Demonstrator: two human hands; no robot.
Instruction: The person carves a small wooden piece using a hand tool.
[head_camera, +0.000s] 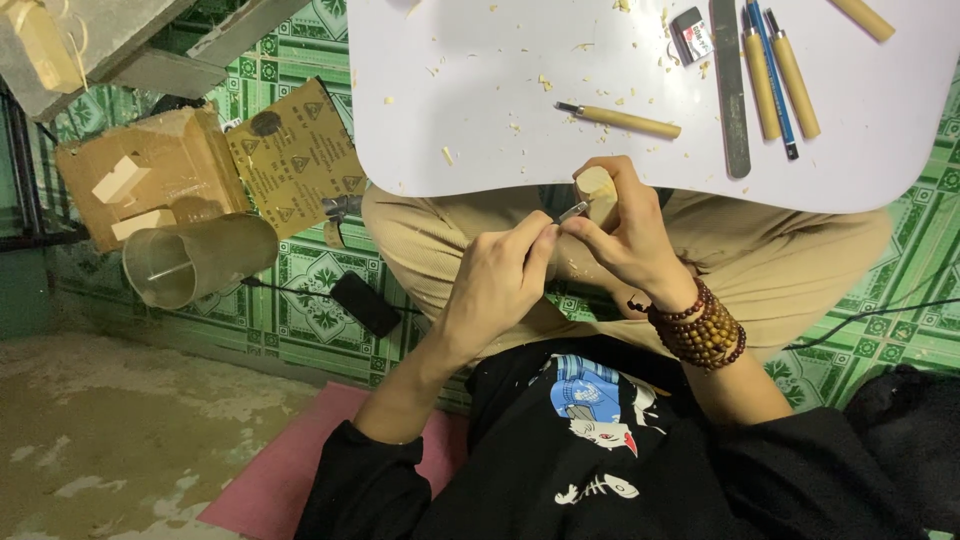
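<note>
You held the wood block (598, 190) in your right hand (630, 240), just below the near edge of the table (480, 150) and above your lap. The block stood up out of your fist, its rounded top clear of your fingers. Your left hand (495, 285) sat just beside it, touching your right, with the knife (573, 211) tip laid against the block's side.

The table was white and strewn with wood chips (545, 82). On it lay a wooden-handled chisel (620, 120), a flat metal file (733, 90), a blue pen (772, 70) between two more wooden handles, and a small eraser (692, 35). You sat cross-legged on a green patterned floor (300, 300). Off to your left stood a cardboard box (140, 175) with wood pieces, a sheet of sandpaper (295, 155) and a clear cup (195, 260) on its side.

Your right grip was closed around the block's lower half. Your left grip was pinched shut on the knife, thumb pressed forward along it. Wooden bead bracelets (700, 325) ringed your right wrist.
</note>
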